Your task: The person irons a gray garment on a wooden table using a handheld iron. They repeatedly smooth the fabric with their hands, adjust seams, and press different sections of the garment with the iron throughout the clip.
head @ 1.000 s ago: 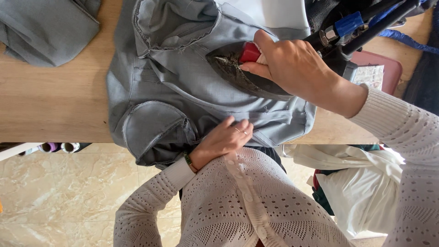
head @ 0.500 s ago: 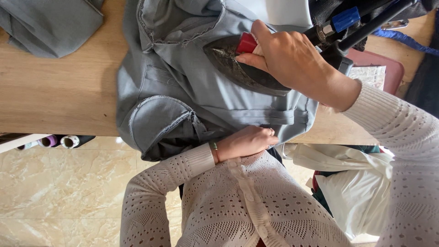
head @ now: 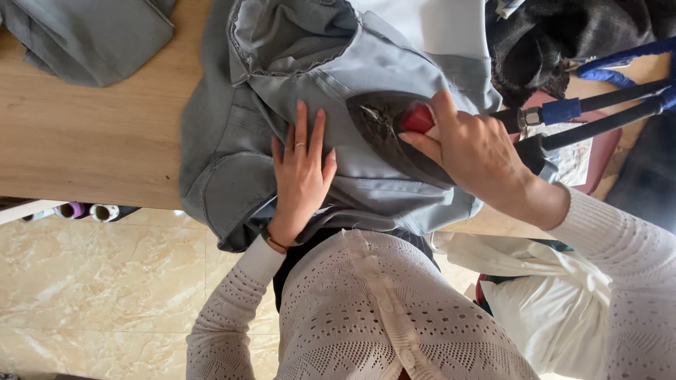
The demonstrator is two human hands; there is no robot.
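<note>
Grey garment (head: 338, 112) lies spread on the wooden surface (head: 91, 141), its lower edge hanging over the surface edge toward the person. Left hand (head: 301, 176) lies flat on the garment, fingers spread and pointing away from the body, palm down, ring on one finger, bracelet at the wrist; it grips nothing. Right hand (head: 472, 151) is closed around the red handle (head: 417, 118) of a dark iron (head: 391, 137), which sits soleplate-down on the garment just right of the left hand, not touching it. Dark cord and blue-wrapped tubing (head: 584, 105) run off from the iron to the right of the garment. Second grey cloth piece (head: 91, 35) lies on the surface well left of the garment, at the far edge. Thread spools (head: 88, 210) show under the surface edge, left of the garment. White bag (head: 542, 281) sits on the floor below-right of the garment. Person wears a white knitted cardigan (head: 380, 309).
</note>
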